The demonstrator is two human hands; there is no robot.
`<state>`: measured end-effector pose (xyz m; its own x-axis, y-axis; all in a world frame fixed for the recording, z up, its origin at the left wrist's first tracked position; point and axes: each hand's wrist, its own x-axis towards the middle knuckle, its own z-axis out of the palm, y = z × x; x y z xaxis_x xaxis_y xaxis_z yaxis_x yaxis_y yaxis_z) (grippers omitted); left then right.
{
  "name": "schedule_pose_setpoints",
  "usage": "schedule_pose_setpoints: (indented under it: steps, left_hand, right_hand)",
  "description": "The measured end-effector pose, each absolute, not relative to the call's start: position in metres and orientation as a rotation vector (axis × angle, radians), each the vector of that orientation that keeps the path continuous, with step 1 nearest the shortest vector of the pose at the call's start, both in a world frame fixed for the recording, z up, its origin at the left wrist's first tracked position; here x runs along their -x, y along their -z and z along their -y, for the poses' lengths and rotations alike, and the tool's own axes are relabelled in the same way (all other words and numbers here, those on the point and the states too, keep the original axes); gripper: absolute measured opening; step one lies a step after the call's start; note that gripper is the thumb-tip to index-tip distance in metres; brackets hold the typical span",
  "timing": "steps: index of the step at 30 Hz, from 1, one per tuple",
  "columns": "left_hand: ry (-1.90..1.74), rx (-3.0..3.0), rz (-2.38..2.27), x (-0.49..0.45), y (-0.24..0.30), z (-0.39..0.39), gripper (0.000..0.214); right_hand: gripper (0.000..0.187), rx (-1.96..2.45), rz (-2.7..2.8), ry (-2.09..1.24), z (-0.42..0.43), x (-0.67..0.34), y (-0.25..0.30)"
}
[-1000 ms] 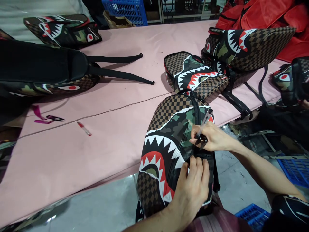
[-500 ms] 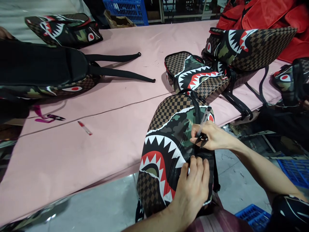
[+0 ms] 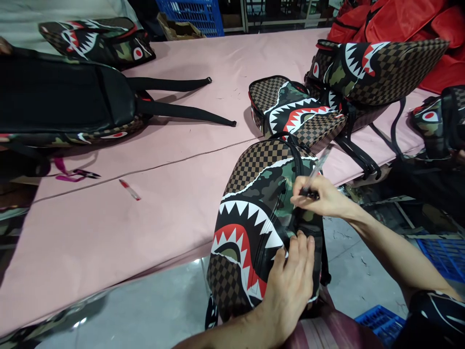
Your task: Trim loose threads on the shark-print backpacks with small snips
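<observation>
Head view: right hand (image 3: 321, 195), fingers clamped on the pen (image 3: 320, 163), now leans it further over; left hand (image 3: 290, 276) rests, fingers extended, on the backpack (image 3: 250, 218) by the table (image 3: 163, 213) edge, so I judge work ongoing.

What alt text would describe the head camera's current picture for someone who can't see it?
A person's right hand holds a clear pen over a shark-mouth backpack, while the left hand rests on its front. Beyond it, similar backpacks lie on a pink table.
</observation>
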<state>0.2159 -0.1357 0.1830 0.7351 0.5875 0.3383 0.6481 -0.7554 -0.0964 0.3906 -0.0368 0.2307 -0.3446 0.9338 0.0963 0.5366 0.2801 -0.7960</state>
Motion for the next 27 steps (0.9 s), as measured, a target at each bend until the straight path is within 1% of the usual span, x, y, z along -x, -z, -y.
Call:
schedule_pose_setpoints:
  steps: [3,5,11,17,22,27]
  left_hand:
    - [0.397,2.719,0.957,-0.215,-0.183,0.136,0.044]
    - [0.395,2.712,0.950,-0.215,-0.183,0.136,0.043]
    - [0.423,2.715,0.988,-0.217,-0.185,0.136,0.039]
    - [0.477,2.738,1.007,-0.219,-0.186,0.134,0.036]
    - [0.516,2.744,1.024,-0.220,-0.186,0.132,0.035]
    - [0.529,2.752,1.039,-0.220,-0.186,0.131,0.034]
  right_hand:
    - [0.014,1.265,1.852,-1.085,0.044,-0.391,-0.226]
    - [0.014,1.231,1.864,-1.110,0.050,-0.390,-0.222]
    - [0.017,1.212,1.990,-0.954,0.060,-0.385,-0.219]
    - [0.013,1.206,2.070,-0.765,0.059,-0.386,-0.216]
    - [0.014,1.158,2.013,-0.898,0.056,-0.389,-0.214]
    - [0.017,1.165,2.032,-0.864,0.058,-0.390,-0.211]
